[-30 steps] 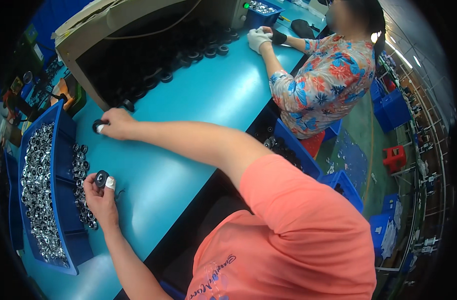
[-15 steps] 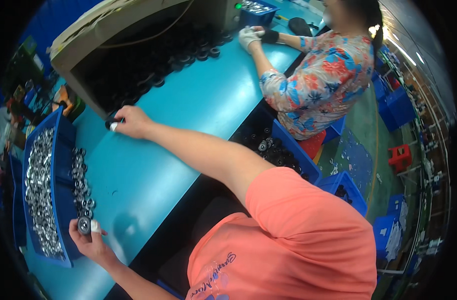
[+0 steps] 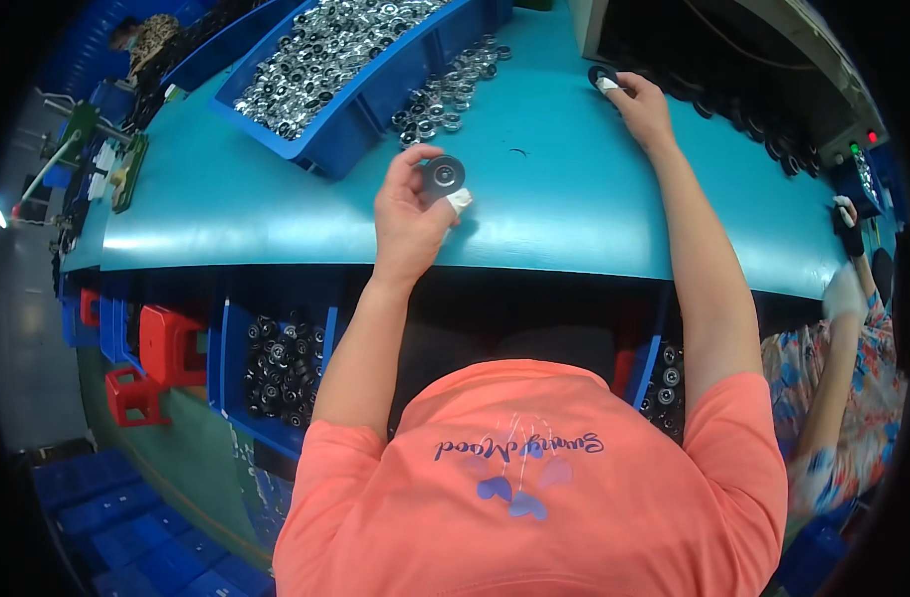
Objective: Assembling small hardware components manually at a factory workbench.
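My left hand [image 3: 405, 219] is closed on a small black wheel [image 3: 444, 175] with a metal centre, held above the near side of the blue-green table. A white wrap covers the thumb tip. Farther off to the right, my right hand [image 3: 646, 114] pinches a black ring-shaped piece [image 3: 601, 76], probably a tyre, beside the near corner of a beige machine housing [image 3: 591, 35]. Its thumb is wrapped in white too. Loose metal hubs [image 3: 453, 92] lie on the table beyond my left hand, along a blue bin [image 3: 350, 129] heaped with similar shiny hubs.
Black wheels [image 3: 758, 129] spread under the machine at the far right. Below the table edge, blue bins hold black wheels [image 3: 281, 363]. A co-worker's floral sleeve [image 3: 873, 368] and hands are at the right edge. Red stools [image 3: 166, 343] stand on the floor at left.
The view has swung left and levelled, so the bin of hubs now lies ahead. Both hands keep hold of their pieces, the right one still by the machine's corner.
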Demonstrator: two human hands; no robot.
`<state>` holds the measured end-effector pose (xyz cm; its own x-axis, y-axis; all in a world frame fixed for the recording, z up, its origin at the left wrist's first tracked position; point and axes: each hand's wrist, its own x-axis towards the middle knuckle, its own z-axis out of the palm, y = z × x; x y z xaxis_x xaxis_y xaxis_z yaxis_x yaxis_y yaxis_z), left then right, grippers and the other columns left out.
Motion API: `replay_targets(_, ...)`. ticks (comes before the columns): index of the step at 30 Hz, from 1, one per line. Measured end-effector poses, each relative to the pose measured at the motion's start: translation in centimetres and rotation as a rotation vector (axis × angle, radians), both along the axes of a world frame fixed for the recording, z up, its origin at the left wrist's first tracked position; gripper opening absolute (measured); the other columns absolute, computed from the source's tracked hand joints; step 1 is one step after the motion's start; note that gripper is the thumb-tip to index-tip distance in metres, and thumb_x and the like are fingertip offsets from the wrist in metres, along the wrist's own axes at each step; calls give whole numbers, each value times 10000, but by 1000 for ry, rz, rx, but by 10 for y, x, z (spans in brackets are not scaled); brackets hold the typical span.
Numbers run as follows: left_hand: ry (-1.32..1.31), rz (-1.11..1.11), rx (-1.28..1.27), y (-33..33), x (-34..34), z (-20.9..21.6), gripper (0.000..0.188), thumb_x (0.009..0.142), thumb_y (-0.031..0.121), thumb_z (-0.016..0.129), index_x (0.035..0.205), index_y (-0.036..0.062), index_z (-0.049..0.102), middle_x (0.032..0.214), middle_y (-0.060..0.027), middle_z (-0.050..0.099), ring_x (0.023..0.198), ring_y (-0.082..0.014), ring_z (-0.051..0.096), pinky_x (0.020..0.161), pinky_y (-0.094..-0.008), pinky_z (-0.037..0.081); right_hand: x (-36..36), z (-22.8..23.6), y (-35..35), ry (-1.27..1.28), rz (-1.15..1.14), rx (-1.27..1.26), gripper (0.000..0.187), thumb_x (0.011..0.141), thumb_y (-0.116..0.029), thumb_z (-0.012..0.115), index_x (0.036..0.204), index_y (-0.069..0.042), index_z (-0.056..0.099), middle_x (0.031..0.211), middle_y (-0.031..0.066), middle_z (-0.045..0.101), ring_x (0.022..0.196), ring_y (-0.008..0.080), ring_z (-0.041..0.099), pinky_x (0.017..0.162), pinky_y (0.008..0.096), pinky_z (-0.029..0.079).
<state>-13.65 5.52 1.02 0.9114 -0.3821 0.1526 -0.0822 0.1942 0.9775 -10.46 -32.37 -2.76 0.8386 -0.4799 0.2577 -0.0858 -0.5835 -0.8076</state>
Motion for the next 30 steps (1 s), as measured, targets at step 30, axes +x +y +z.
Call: replay_targets(30, -319, 318, 955, 206, -36, 44, 492, 830, 67, 709, 1310, 53, 605, 879, -81, 651, 762, -170, 620, 728, -303, 514, -6, 10, 15, -54, 100, -14, 345, 890, -236, 712, 1203, -90, 703, 994, 66, 720, 809, 149, 640, 786, 297, 518)
